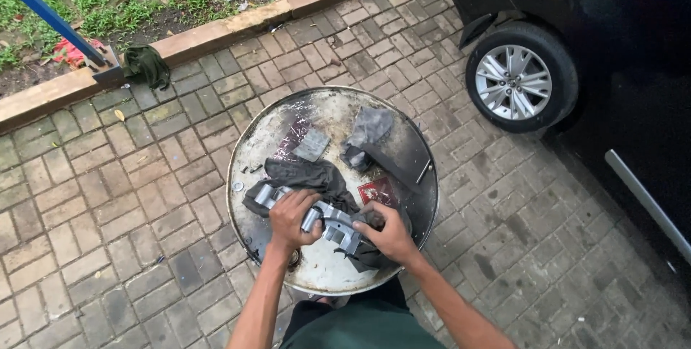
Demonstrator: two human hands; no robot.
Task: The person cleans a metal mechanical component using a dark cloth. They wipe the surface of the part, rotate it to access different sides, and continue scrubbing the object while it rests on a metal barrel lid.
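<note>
A metal part (327,219) is gripped by the left hand (291,218) and right hand (389,234) on a drum lid (324,266), among 2 rags (306,175).

Black car (612,68), green rag (147,65).

Your left hand (291,217) and right hand (389,234) are on a cast metal part (327,221): silver-grey, dull sheen, rough-looking surfaces. Under it sits a dark rag (306,176), matt, crumpled cloth. At frame centre the drum lid (327,266) is bare steel, scuffed, stained, patchy shine. The grey cloth (367,129) upper right on the lid is matt. The paving bricks (129,198) are rough, matt. The car body (633,104) at right is glossy black, with a bright smooth alloy wheel (512,81).
</note>
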